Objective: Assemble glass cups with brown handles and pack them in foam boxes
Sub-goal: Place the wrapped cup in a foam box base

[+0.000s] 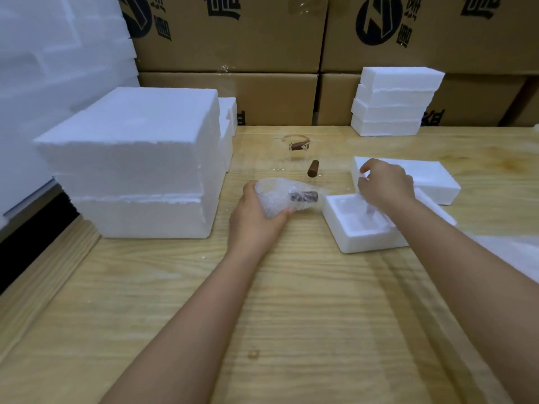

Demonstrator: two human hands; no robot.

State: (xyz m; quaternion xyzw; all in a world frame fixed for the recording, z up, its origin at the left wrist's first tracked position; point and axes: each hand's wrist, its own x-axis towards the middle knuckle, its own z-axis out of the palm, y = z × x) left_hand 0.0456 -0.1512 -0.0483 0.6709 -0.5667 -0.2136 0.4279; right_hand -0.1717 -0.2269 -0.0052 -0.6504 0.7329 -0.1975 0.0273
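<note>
Wrapped cup (287, 196) | left fingers (250, 188) grip it | right fingers (368, 170) over foam box (364, 243), hold unclear

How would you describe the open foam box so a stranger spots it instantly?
On the wooden table, look right of centre, beneath the right hand. The open foam box lies there; unlike the flat-topped foam blocks around it, it shows a hollow recess.

table (291, 301): pale wood, visible grain, smooth, low sheen.
foam box (370, 243), 3 o'clock: white expanded foam, matt, grainy.
foam stack (140, 158), 10 o'clock: same white foam, ragged, crumbly edges.
bubble wrap (277, 196), centre: clear plastic, glossy, crinkled.
handle (313, 168), 12 o'clock: brown, matt, possibly wood.
glass cup (287, 155), 12 o'clock: clear, glossy glass.
cartons (233, 48), 12 o'clock, behind: brown cardboard, matt; clear tape (303, 7) glossy.
</note>
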